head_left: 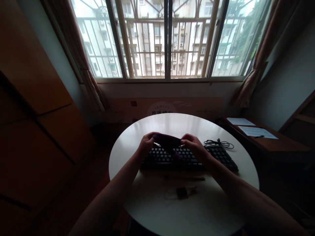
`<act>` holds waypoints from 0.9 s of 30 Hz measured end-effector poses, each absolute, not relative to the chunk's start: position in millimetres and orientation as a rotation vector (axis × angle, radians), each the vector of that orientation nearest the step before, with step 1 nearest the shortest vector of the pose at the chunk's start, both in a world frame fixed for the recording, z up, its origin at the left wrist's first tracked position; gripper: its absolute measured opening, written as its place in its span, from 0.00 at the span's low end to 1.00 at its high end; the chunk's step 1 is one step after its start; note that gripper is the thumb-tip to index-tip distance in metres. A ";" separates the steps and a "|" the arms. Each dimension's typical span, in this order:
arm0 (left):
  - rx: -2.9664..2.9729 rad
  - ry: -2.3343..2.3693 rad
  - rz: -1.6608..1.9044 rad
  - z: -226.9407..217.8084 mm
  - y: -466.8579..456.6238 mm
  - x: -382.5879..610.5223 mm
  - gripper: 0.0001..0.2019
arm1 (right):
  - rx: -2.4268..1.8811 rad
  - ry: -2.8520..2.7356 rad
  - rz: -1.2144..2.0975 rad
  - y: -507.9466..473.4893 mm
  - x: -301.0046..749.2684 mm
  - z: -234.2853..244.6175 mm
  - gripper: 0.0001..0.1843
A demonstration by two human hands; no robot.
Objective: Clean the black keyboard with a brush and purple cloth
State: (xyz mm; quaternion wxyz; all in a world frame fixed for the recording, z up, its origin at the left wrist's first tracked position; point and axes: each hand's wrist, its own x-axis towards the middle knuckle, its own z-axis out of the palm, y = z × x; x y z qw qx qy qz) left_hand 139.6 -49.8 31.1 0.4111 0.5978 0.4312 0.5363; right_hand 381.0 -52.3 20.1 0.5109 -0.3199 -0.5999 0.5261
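A dark purple cloth (168,141) is stretched between my two hands above the keyboard. My left hand (148,141) pinches its left end, and my right hand (191,143) pinches its right end. The cloth's middle hangs down in a point over the keys. Beneath it lies a black keyboard (159,160) with pale-lettered keys, its middle partly covered by the cloth and its right part crossed by my right forearm. A coiled black cable (219,143) rests behind the keyboard's right end.
The keyboard is on a round white table (147,126). Nearer me lie a thin dark stick-like item (197,178) and a small black object (181,192) with wire-like parts. Papers (258,132) and a pen (259,136) lie on a brown side table (278,146) at right.
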 end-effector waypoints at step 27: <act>1.231 1.669 2.228 29.5 -11.4 46.3 0.14 | -0.846 -1.497 1.025 -39.6 388.1 9.7 0.11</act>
